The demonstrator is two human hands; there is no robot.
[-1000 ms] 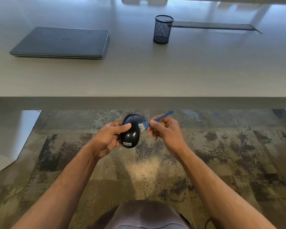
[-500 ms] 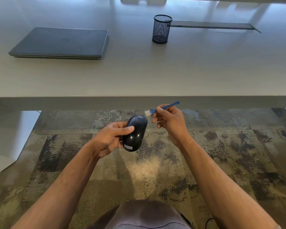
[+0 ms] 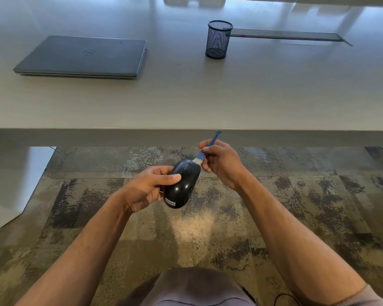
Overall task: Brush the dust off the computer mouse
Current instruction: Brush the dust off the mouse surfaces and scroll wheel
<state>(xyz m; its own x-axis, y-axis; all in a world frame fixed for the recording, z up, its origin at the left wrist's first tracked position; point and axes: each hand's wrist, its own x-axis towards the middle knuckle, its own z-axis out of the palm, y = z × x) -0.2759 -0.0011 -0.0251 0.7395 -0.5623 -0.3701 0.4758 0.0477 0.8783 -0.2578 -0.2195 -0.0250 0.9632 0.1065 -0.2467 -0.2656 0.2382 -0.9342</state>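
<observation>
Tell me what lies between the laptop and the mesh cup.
Head view: only bare desk separates the laptop from the mesh cup.

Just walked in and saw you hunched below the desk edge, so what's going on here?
A person is dusting a black computer mouse. The left hand holds it over the carpet, in front of the desk. The right hand pinches a small blue brush, its white bristles touching the mouse's front end. A closed laptop and a mesh pen cup sit on the desk.
</observation>
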